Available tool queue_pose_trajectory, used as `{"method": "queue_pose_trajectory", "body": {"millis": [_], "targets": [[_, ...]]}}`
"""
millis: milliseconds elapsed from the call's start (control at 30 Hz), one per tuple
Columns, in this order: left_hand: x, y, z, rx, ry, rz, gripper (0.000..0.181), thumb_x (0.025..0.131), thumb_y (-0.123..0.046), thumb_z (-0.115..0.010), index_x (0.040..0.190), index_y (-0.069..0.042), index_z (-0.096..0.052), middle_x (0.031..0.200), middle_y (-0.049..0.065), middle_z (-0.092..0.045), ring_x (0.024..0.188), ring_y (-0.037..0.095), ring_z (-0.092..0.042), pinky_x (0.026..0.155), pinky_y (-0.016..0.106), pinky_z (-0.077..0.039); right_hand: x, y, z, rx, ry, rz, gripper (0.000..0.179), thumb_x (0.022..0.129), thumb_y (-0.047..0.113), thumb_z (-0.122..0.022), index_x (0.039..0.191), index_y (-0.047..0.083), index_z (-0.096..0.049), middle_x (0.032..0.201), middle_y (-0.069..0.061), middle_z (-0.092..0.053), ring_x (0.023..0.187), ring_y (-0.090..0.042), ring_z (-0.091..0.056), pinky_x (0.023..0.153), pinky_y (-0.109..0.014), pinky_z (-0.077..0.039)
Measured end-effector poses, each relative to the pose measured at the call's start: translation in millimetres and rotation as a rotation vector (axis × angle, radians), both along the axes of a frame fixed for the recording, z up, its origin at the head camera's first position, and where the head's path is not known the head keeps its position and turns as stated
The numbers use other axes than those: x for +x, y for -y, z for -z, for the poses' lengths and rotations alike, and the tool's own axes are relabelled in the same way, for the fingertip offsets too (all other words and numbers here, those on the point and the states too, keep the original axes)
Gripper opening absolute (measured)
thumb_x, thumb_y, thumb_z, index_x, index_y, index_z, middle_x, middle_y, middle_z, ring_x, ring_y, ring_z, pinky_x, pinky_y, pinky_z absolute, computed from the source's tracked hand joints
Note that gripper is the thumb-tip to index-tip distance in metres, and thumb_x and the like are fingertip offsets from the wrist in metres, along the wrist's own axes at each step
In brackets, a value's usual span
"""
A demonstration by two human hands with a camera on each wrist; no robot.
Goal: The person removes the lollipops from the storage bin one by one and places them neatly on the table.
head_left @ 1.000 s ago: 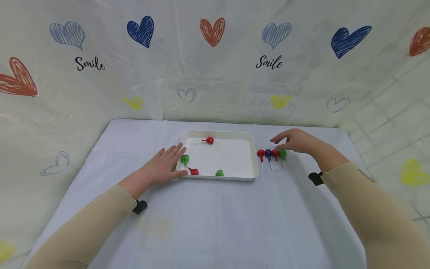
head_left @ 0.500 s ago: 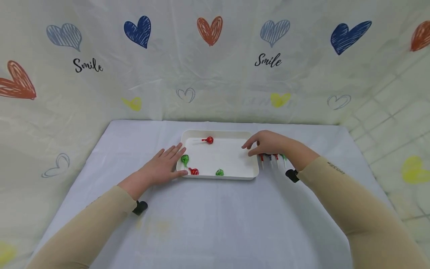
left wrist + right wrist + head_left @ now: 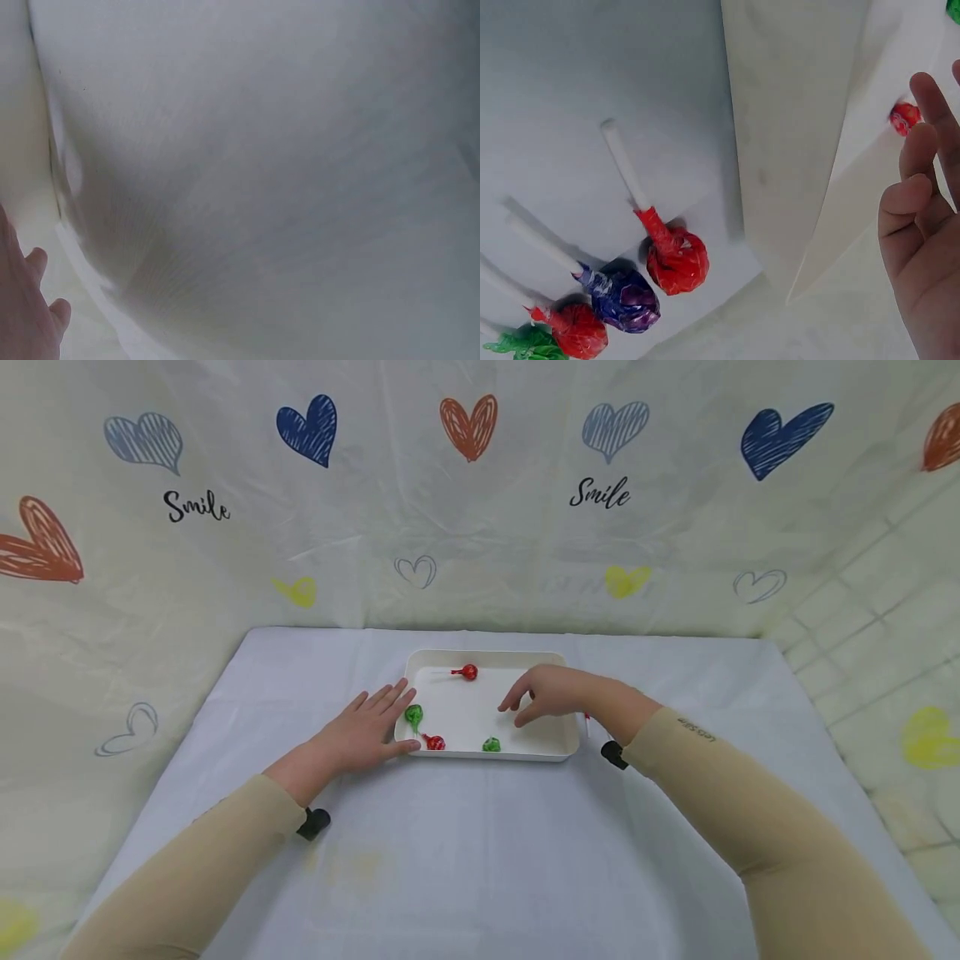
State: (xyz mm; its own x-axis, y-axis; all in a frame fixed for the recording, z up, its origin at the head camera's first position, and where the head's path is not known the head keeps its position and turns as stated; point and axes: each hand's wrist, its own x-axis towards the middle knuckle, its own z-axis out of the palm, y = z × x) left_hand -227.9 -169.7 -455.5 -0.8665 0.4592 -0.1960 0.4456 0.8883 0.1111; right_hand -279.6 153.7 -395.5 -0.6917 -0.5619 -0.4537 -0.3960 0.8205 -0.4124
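Observation:
A white tray (image 3: pixel 457 714) holds several wrapped lollipops: a red lollipop (image 3: pixel 468 672) at the back, a green lollipop (image 3: pixel 414 717) and another red one (image 3: pixel 434 742) at the left, and a green one (image 3: pixel 491 745) near the front edge. My left hand (image 3: pixel 352 735) rests against the tray's left side, fingers spread and straight. Over the tray's right half hovers my right hand (image 3: pixel 551 692), its fingers loosely bent with nothing between them. In the right wrist view, that hand's fingers (image 3: pixel 934 101) overlap a small red lollipop in the tray.
Right of the tray, a row of lollipops lies on the white tablecloth (image 3: pixel 480 860): a red one (image 3: pixel 676 259), a purple one (image 3: pixel 626 300), another red one (image 3: pixel 577 330) and a green one (image 3: pixel 529 345). A heart-printed backdrop (image 3: pixel 510 527) stands behind the table.
My right hand has moved left from above the row of lollipops to above the tray, its forearm now covering most of that row. The left hand has stayed in place.

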Motion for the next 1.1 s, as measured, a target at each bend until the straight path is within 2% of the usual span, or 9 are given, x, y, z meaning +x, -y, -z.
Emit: {"method": "queue_pose_trajectory", "body": {"millis": [233,367,533,667,867,1100], "targets": [[0.8,-0.3,-0.7,0.004,0.000,0.002,0.096,0.076,-0.081,-0.030,0.149,-0.026,0.001,0.156,-0.005,0.007,0.143,0.022,-0.002,0.113,0.052,-0.008,7.2,19,10.5,0.025,0.069,-0.036,0.030,0.080,0.028,-0.073,0.108,0.038,-0.068,0.097,0.012,-0.062,0.094,-0.014,-0.052,0.078,-0.028,-0.046],[0.4,-0.4,0.2,-0.007,0.003,-0.002,0.096,0.076,-0.082,-0.027,0.149,-0.027,0.003,0.155,-0.007,0.009,0.143,0.020,-0.001,0.113,0.050,-0.007,10.3,25,18.4,0.037,0.073,-0.061,0.030,0.079,0.030,-0.074,0.105,0.042,-0.068,0.095,0.014,-0.061,0.095,-0.013,-0.051,0.078,-0.028,-0.046],[-0.1,-0.2,2.2,-0.007,-0.004,-0.003,0.096,0.076,-0.082,-0.027,0.149,-0.027,0.003,0.155,-0.007,0.009,0.143,0.020,0.000,0.113,0.050,-0.006,14.2,30,20.7,0.019,0.086,-0.080,0.029,0.079,0.025,-0.073,0.104,0.040,-0.069,0.095,0.013,-0.061,0.092,-0.012,-0.052,0.076,-0.027,-0.047],[-0.2,-0.5,2.1,0.000,-0.012,0.000,0.096,0.076,-0.081,-0.029,0.149,-0.026,0.002,0.156,-0.006,0.008,0.143,0.021,-0.002,0.113,0.051,-0.007,15.4,33,23.0,0.021,0.072,-0.104,0.029,0.080,0.021,-0.072,0.101,0.042,-0.069,0.094,0.015,-0.060,0.090,-0.011,-0.053,0.074,-0.025,-0.047],[-0.9,-0.6,1.8,-0.008,-0.009,-0.005,0.097,0.075,-0.083,-0.027,0.149,-0.027,0.002,0.155,-0.006,0.008,0.143,0.021,-0.001,0.113,0.051,-0.007,14.6,35,25.2,0.021,0.047,-0.114,0.023,0.080,0.026,-0.073,0.099,0.039,-0.070,0.091,0.012,-0.060,0.088,-0.011,-0.053,0.074,-0.024,-0.048],[-0.7,-0.7,1.0,0.003,0.002,-0.007,0.097,0.076,-0.082,-0.029,0.149,-0.026,0.001,0.156,-0.006,0.007,0.143,0.021,-0.001,0.113,0.051,-0.007,8.1,30,20.5,0.040,-0.061,-0.101,0.023,0.080,0.026,-0.072,0.103,0.032,-0.071,0.097,0.014,-0.062,0.085,-0.010,-0.054,0.077,-0.024,-0.046]]}}
